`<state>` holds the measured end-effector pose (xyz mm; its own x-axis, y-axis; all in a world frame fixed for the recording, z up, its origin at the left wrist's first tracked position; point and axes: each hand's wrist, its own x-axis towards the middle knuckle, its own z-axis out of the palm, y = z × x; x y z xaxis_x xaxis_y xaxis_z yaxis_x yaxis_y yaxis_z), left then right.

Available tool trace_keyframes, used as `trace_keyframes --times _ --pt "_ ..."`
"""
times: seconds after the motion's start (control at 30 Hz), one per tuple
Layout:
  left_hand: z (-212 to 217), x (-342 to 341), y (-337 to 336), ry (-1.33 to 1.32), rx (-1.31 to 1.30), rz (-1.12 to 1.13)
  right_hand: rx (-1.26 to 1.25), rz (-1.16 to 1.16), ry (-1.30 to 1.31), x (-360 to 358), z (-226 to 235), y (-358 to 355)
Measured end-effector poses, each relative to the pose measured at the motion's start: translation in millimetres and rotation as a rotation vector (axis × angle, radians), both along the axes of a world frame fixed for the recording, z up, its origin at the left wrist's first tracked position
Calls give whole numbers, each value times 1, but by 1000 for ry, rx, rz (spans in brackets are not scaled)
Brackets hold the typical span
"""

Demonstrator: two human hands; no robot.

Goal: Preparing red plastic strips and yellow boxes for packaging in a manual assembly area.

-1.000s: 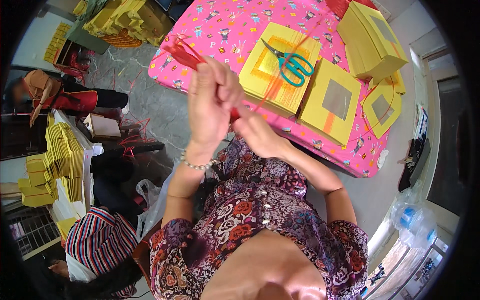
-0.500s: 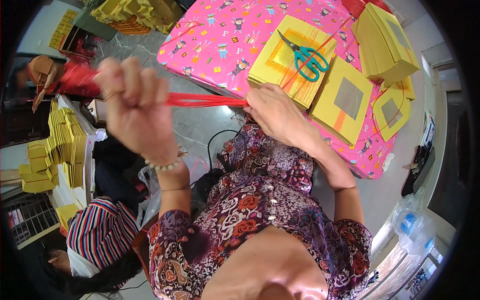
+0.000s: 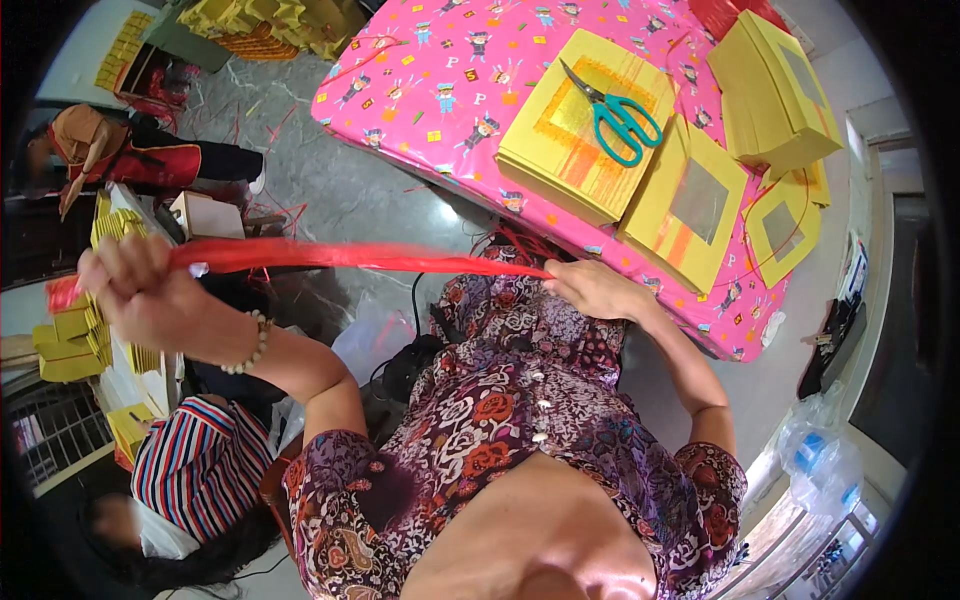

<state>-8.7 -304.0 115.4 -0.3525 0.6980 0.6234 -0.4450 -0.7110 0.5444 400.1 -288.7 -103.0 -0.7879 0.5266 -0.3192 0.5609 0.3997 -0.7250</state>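
A bundle of red plastic string (image 3: 350, 256) is stretched almost level in front of me, slightly blurred. My left hand (image 3: 140, 298) is closed in a fist around its left part, and a short red end sticks out beyond the knuckles. At the other end, my right hand (image 3: 598, 291) pinches the strands between thumb and fingers, above my lap and just short of the table's edge. A pair of scissors (image 3: 622, 127) with teal handles lies on a stack of yellow paper (image 3: 560, 180), beyond my right hand.
The table (image 3: 420, 95) has a pink patterned cover. More yellow paper stacks (image 3: 690, 215) stand on its right side. Two other people are at left, one in a striped top (image 3: 205, 460), one in red and black (image 3: 160, 160). Red string scraps (image 3: 285, 215) litter the grey floor.
My left hand has moved left and down, and my right hand has shifted right and down. A much longer length of red string now spans between them, and loose strands have left the paper stack.
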Motion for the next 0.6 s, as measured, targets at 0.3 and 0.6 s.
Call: trace_keyframes --times 0.3,0.6 --pt "-142 16 29 1737 -970 467 118 -98 58 -2 70 30" --pt "-107 156 38 1282 -846 -414 245 20 131 -62 110 65"
